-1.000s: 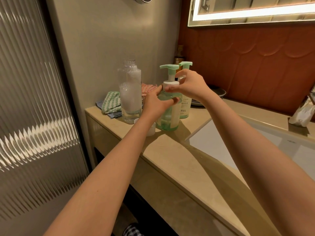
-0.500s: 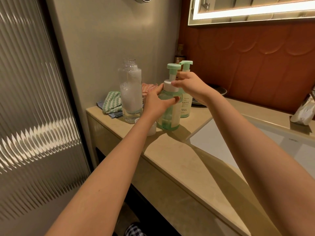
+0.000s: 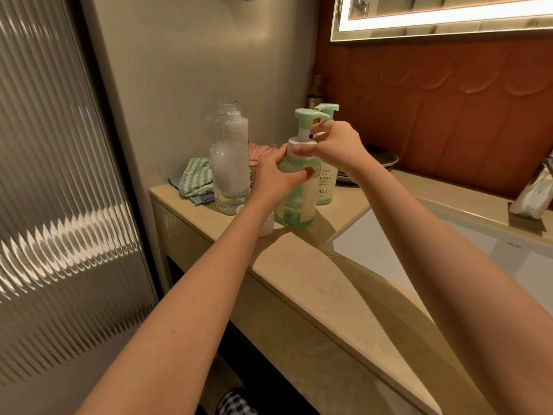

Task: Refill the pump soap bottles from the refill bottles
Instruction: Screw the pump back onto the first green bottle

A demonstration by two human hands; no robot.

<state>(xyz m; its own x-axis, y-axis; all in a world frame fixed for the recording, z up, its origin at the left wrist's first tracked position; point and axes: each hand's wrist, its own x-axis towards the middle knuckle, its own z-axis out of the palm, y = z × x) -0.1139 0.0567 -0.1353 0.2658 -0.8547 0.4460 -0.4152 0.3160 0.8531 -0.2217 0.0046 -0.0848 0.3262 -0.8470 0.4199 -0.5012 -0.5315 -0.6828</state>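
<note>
**Two hands on the front pump bottle, left end of the desk**

Two pump bottles stand upright near the left end of the desk [image 3: 299, 259], close to the side wall. The front pump bottle [image 3: 296, 202] is gripped round its body by the left hand [image 3: 270, 178], thumb across the front. The right hand [image 3: 335, 148] pinches the white collar [image 3: 300, 144] between thumb and fingers. Neither hand is free.

Edges and room: the desk's front edge runs diagonally from the left corner toward the lower right. The sink basin [image 3: 449, 244] is cut in just right of the front pump bottle, leaving a bare strip of desk between basin and front edge. A white cap [image 3: 267, 224] sits near that edge, partly hidden by the left wrist. To the left, a ribbed glass panel [image 3: 45, 190] stands beside the desk end.

Condition of the task items: the front pump bottle is translucent green with a pale label panel and a mint-green pump head [image 3: 305, 114] whose nozzle points right. The liquid level cannot be read. The second pump bottle [image 3: 326, 187] stands just behind it, its label reading "FOAM". Whether the two touch cannot be told. The refill bottle [image 3: 229, 163], clear and uncapped, stands just to the left, with white froth clinging inside.

Behind the refill bottle lie a green-and-white cloth [image 3: 196, 178] and a pink cloth [image 3: 260, 151].
</note>
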